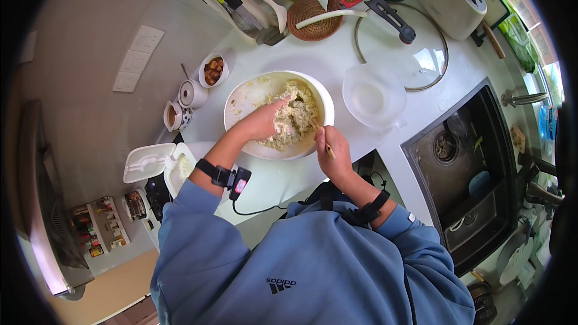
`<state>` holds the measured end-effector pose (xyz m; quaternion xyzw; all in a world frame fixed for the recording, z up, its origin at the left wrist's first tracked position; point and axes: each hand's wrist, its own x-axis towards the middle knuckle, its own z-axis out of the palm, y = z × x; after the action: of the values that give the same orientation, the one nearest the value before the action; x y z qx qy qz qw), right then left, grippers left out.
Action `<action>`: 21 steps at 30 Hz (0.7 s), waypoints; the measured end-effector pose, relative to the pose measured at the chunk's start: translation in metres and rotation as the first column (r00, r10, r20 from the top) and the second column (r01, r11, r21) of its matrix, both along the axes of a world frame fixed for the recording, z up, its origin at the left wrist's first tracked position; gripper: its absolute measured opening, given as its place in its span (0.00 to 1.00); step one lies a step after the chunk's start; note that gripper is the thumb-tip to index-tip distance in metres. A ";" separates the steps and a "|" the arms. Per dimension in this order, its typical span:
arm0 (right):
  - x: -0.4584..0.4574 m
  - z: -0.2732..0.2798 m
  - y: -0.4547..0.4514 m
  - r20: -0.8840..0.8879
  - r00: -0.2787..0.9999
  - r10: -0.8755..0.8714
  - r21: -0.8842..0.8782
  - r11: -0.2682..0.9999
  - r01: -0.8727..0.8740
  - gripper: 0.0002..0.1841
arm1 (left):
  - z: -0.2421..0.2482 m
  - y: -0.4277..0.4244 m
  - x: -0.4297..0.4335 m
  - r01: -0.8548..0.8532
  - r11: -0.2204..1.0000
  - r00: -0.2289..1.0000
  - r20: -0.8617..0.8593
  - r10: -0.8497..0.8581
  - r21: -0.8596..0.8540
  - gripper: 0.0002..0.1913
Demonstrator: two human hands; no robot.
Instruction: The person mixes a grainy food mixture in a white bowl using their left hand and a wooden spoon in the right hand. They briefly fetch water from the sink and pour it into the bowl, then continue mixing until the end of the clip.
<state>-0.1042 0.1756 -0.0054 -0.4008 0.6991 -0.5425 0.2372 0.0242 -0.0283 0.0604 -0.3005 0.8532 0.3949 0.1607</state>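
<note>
A large white bowl (328,104) stands on the counter, holding a shaggy, crumbly flour dough (295,117). My left hand (266,119) reaches into it from the left, its fingers sunk in the dough and partly hidden by it; how far they are closed does not show. At the bowl's right rim, my right hand (333,151) is closed around a thin wooden utensil (331,152), possibly chopsticks, whose far end points into the bowl. Dough bits cling to the bowl's left inner wall.
Right of the bowl stands a translucent jug (375,97), with a glass lid (420,63) behind it and a black sink (451,144) farther right. At left are a small bowl of brown food (213,71), a lidded jar (193,94) and an opened white container (180,167). Utensils (244,4) stand behind.
</note>
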 end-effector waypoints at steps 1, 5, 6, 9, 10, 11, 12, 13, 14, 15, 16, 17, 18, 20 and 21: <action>-0.001 0.000 0.000 0.001 1.000 0.012 0.004 1.000 -0.012 0.15 | -0.001 0.003 0.001 0.029 0.996 0.998 0.053 -0.024 -0.083 0.46; -0.004 0.001 0.000 0.000 0.999 0.036 0.008 0.999 -0.036 0.15 | -0.031 0.011 -0.013 0.148 0.922 0.972 0.224 -0.069 -0.358 0.51; -0.003 0.001 0.001 0.001 0.999 0.038 0.011 0.999 -0.038 0.15 | -0.041 0.011 -0.018 0.140 0.920 0.969 0.241 -0.051 -0.367 0.52; 0.001 0.002 0.001 -0.040 0.999 0.008 -0.038 0.999 -0.010 0.13 | -0.067 0.012 -0.025 0.081 0.894 0.979 0.201 0.011 -0.440 0.44; 0.003 0.002 0.001 -0.024 1.000 -0.002 -0.031 1.000 0.001 0.13 | -0.072 0.011 -0.027 0.078 0.879 0.985 0.170 0.004 -0.471 0.41; 0.004 0.003 0.001 -0.005 1.000 -0.007 -0.029 1.000 0.007 0.13 | -0.075 0.009 -0.027 0.100 0.859 0.980 0.200 0.003 -0.502 0.38; 0.006 0.004 0.001 0.019 1.000 -0.003 -0.041 0.999 0.004 0.13 | -0.078 0.007 -0.029 -0.009 0.889 0.986 0.146 0.085 -0.457 0.32; 0.006 0.004 0.001 0.017 1.000 -0.007 -0.028 1.000 0.007 0.13 | -0.078 0.002 -0.030 -0.075 0.912 0.982 0.130 0.138 -0.402 0.32; 0.007 0.005 0.001 0.020 1.000 -0.007 -0.019 1.000 0.007 0.13 | -0.078 -0.003 -0.031 -0.122 0.932 0.974 0.140 0.179 -0.342 0.32; 0.006 0.005 0.000 0.019 1.000 -0.009 -0.013 1.000 0.009 0.14 | -0.077 -0.008 -0.033 -0.178 0.941 0.972 0.100 0.214 -0.289 0.33; 0.006 0.006 0.000 0.008 1.000 -0.021 -0.013 1.000 0.021 0.14 | -0.075 -0.012 -0.031 -0.182 0.951 0.977 0.065 0.204 -0.249 0.35; 0.005 0.006 -0.001 0.028 1.000 -0.014 -0.001 1.000 0.014 0.14 | -0.072 -0.014 -0.028 -0.247 0.958 0.969 -0.028 0.245 -0.145 0.35; 0.004 0.007 -0.001 0.051 0.999 -0.018 0.009 1.000 0.018 0.14 | -0.068 -0.016 -0.023 -0.312 0.950 0.941 -0.145 0.305 -0.025 0.36; 0.003 0.009 -0.001 0.084 0.996 -0.025 0.034 0.999 0.022 0.15 | -0.059 -0.014 -0.010 -0.465 0.831 0.824 -0.196 0.532 0.305 0.38; 0.003 0.009 -0.002 0.090 0.996 -0.028 0.044 0.999 0.024 0.16 | -0.054 -0.012 -0.004 -0.478 0.768 0.769 -0.220 0.600 0.426 0.38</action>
<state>-0.1013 0.1740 0.0041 -0.3614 0.7044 -0.5479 0.2702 0.0200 -0.0404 0.0069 -0.4293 0.6594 0.6139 -0.0628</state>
